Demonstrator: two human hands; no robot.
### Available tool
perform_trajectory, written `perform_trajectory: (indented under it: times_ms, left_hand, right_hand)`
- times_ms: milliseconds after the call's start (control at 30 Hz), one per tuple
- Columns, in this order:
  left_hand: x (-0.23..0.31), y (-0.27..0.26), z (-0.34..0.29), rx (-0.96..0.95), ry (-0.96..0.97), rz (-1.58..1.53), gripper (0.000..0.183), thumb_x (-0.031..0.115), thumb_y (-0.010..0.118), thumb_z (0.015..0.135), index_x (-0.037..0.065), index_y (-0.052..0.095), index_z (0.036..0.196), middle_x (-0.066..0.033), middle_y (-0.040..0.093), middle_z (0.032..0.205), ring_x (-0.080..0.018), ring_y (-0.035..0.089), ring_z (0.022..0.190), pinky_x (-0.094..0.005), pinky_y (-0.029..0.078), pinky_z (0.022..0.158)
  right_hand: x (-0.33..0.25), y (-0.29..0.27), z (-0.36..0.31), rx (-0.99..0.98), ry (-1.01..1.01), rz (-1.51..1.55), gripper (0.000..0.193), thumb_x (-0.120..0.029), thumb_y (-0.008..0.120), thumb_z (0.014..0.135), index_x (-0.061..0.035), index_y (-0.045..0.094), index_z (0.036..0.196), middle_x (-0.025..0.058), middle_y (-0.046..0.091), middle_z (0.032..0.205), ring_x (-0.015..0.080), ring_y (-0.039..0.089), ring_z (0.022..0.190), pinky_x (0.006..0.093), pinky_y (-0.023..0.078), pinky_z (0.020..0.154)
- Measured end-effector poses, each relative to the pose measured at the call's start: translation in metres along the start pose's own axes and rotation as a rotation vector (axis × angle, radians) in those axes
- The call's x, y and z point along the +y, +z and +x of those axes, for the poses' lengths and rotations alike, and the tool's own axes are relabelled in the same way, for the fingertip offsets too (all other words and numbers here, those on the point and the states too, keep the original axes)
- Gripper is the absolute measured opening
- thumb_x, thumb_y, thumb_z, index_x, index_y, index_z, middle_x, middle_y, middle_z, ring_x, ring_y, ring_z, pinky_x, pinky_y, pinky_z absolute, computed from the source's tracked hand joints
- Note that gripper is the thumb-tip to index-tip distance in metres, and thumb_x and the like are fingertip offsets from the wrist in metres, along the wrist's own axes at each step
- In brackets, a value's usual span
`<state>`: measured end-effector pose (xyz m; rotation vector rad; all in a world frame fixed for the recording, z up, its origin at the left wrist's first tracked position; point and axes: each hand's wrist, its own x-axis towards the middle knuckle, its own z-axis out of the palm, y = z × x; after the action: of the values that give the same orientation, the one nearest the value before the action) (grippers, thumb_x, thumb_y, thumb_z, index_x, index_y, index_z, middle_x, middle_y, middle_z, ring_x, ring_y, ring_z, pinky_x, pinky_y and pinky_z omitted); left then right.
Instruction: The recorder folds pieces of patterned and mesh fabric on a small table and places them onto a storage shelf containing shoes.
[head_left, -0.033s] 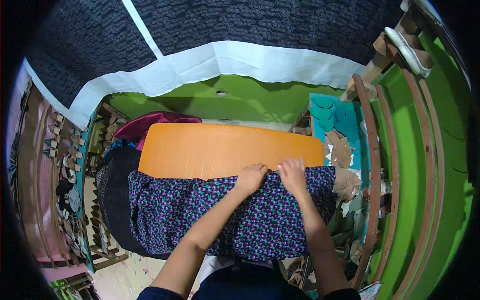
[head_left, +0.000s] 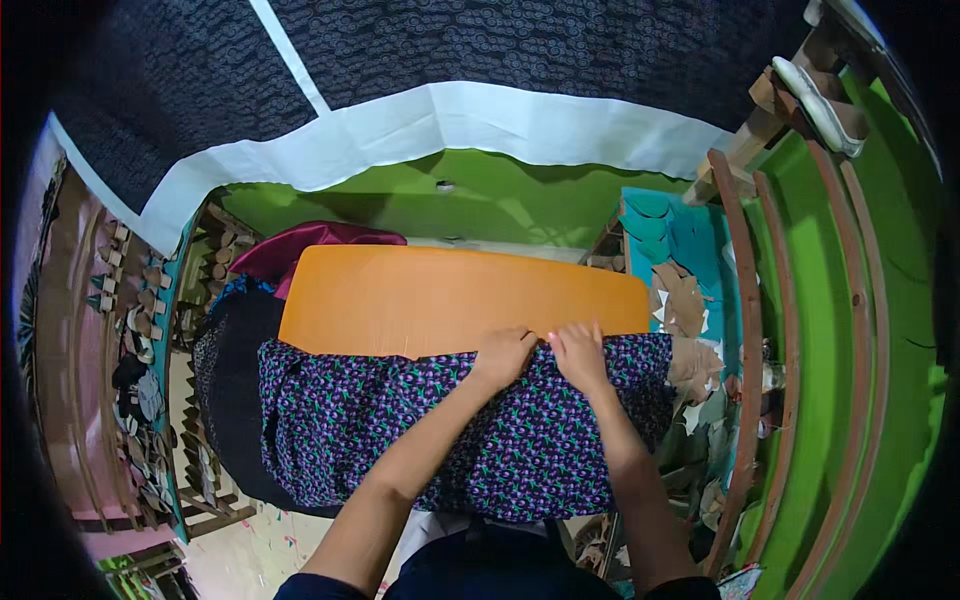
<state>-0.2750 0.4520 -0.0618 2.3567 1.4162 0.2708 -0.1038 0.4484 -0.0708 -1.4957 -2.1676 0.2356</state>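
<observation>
A dark fabric with small purple and green flowers lies spread over the near part of an orange board. My left hand has its fingers curled over the fabric's far edge, right of the middle, gripping it. Close beside it, my right hand rests at the same edge. Its fingers stretch forward over the board and its thumb points toward the left hand. Whether the right thumb touches the cloth is hard to tell.
Black cloth bulges at the board's left end, with maroon cloth behind it. Fabric scraps lie at the right beside wooden rails. Racks with shoe parts stand left. A patterned dark curtain hangs across the back.
My right hand has moved slightly left, closer to my left hand, and its fingers are less blurred. The left hand and the fabric hold their place.
</observation>
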Motion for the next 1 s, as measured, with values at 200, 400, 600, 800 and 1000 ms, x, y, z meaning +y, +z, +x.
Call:
perform_trajectory:
  times_ms: [200,400,600,800,1000]
  left_hand:
    - [-0.032,-0.036,-0.039,0.064,-0.132,0.034,0.018,0.024,0.051,0.084,0.009,0.059,0.091,-0.0097,0.057,0.086,-0.0278,0.055,0.087,-0.0382,0.041,0.079]
    - [-0.111,-0.062,-0.130,0.309,-0.320,0.056,0.014,0.017,0.054,0.079,0.007,0.059,0.088,-0.0103,0.057,0.085,-0.0288,0.054,0.085,-0.0394,0.041,0.077]
    - [-0.174,-0.101,-0.217,0.446,-0.523,0.330,0.018,0.013,0.057,0.075,0.008,0.060,0.091,-0.0084,0.056,0.093,-0.0257,0.051,0.090,-0.0384,0.039,0.076]
    - [-0.218,-0.119,-0.267,0.491,-0.622,0.463,0.020,0.017,0.057,0.077,0.006,0.059,0.093,-0.0098,0.055,0.097,-0.0261,0.051,0.093,-0.0391,0.039,0.079]
    - [-0.290,-0.153,-0.300,0.495,-0.896,0.290,0.042,0.035,0.057,0.079,0.000,0.058,0.102,-0.0144,0.057,0.099,-0.0321,0.054,0.092,-0.0419,0.044,0.077]
  right_hand:
    - [0.011,0.020,-0.015,-0.106,0.063,-0.219,0.016,-0.017,0.051,0.080,-0.0066,0.061,0.073,0.0081,0.057,0.066,0.0258,0.056,0.070,0.0389,0.037,0.070]
    - [-0.028,0.040,-0.001,0.088,0.016,-0.267,0.018,-0.017,0.050,0.080,-0.0054,0.060,0.071,0.0100,0.056,0.071,0.0275,0.053,0.077,0.0409,0.037,0.074]
    - [-0.167,0.079,0.036,-0.077,-0.118,0.057,0.020,-0.021,0.049,0.081,-0.0048,0.060,0.075,0.0110,0.058,0.079,0.0276,0.053,0.083,0.0415,0.039,0.078]
    - [-0.284,0.134,0.042,-0.043,-0.298,0.146,0.013,-0.016,0.053,0.079,-0.0056,0.060,0.077,0.0110,0.058,0.078,0.0266,0.054,0.082,0.0403,0.038,0.079]
    - [-0.379,0.183,0.064,0.017,-0.255,0.137,0.017,-0.021,0.056,0.078,-0.0045,0.060,0.079,0.0098,0.057,0.078,0.0264,0.054,0.079,0.0396,0.038,0.077]
